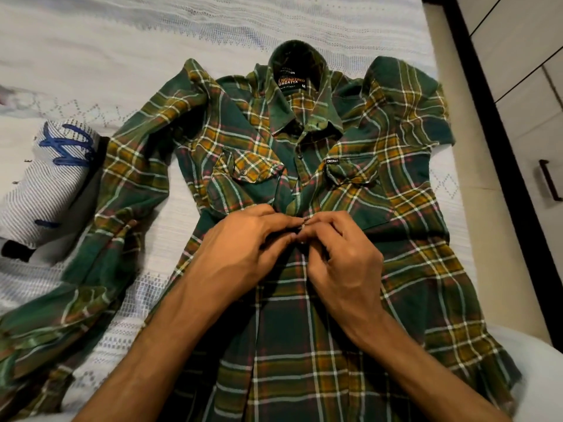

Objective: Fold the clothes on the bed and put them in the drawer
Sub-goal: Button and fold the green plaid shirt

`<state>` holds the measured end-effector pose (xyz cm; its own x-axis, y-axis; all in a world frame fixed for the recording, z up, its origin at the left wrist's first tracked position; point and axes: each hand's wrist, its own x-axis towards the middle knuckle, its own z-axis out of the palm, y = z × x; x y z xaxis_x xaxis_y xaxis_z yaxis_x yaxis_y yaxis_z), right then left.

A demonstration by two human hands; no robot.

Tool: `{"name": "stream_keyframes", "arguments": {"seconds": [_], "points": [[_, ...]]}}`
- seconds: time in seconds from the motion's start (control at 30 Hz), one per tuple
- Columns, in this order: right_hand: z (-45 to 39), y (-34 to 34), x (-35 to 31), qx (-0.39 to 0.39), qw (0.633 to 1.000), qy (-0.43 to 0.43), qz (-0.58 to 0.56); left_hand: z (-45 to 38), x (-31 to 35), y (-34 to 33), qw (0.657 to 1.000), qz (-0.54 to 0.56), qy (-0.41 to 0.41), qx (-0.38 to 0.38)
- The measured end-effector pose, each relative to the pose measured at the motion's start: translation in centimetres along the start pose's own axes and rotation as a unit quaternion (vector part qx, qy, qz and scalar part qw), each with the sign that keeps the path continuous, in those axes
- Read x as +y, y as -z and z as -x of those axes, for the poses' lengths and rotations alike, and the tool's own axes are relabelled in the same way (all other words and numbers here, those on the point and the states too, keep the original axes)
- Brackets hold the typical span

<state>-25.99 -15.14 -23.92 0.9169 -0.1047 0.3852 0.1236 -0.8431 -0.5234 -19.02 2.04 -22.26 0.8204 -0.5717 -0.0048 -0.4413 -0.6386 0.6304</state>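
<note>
A green and mustard plaid shirt point(405, 214) lies face up on the bed, collar toward the far side, front placket running down the middle. Its left sleeve trails down the left side; the right sleeve is folded near the bed's right edge. My left hand point(240, 251) and my right hand point(338, 254) meet at the placket at mid-chest. Both pinch the shirt's front edges together around a button. The fingertips hide the button itself.
A grey-and-white striped garment point(48, 190) with blue lettering lies at the left, beside the trailing sleeve. The white patterned bedspread point(152, 50) covers the bed. A cabinet front with a dark handle point(548, 181) stands close along the right edge.
</note>
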Motion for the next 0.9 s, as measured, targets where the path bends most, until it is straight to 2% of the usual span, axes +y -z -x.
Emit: {"name": "stream_keyframes", "arguments": {"seconds": [0.13, 0.27, 0.37, 0.47, 0.57, 0.63, 0.73, 0.83, 0.9], "points": [[0.1, 0.3, -0.4, -0.082, 0.995, 0.009, 0.058, 0.2, 0.5, 0.0, 0.996, -0.09, -0.013, 0.0], [1.1, 1.8, -0.2, -0.123, 0.983, 0.0, 0.135, 0.6, 0.5, 1.0, 0.994, -0.106, -0.002, -0.034], [2.5, 3.5, 0.2, -0.116, 0.981, -0.006, 0.156, 1.3, 1.1, 1.6, 0.993, -0.106, 0.024, -0.049], [3.8, 4.9, 0.2, -0.109, 0.981, -0.009, 0.157, 3.5, 2.4, 1.1, 0.99, -0.131, 0.056, -0.005], [4.8, 6.0, -0.3, -0.092, 0.983, -0.017, 0.158, 5.5, 2.9, 0.9, 0.978, -0.176, 0.108, 0.005], [5.6, 6.6, -0.6, -0.075, 0.985, -0.019, 0.154, 6.3, 3.0, 0.9, 0.975, -0.168, 0.14, 0.026], [6.6, 7.5, -0.8, -0.069, 0.992, -0.017, 0.107, 7.5, 3.8, 0.6, 0.979, -0.12, 0.144, 0.079], [7.6, 8.1, -0.9, -0.073, 0.993, -0.007, 0.091, 8.5, 4.1, 0.3, 0.974, -0.146, 0.133, 0.109], [7.9, 8.3, -0.9, -0.076, 0.992, 0.001, 0.1, 8.9, 4.3, 0.2, 0.972, -0.171, 0.129, 0.102]]}}
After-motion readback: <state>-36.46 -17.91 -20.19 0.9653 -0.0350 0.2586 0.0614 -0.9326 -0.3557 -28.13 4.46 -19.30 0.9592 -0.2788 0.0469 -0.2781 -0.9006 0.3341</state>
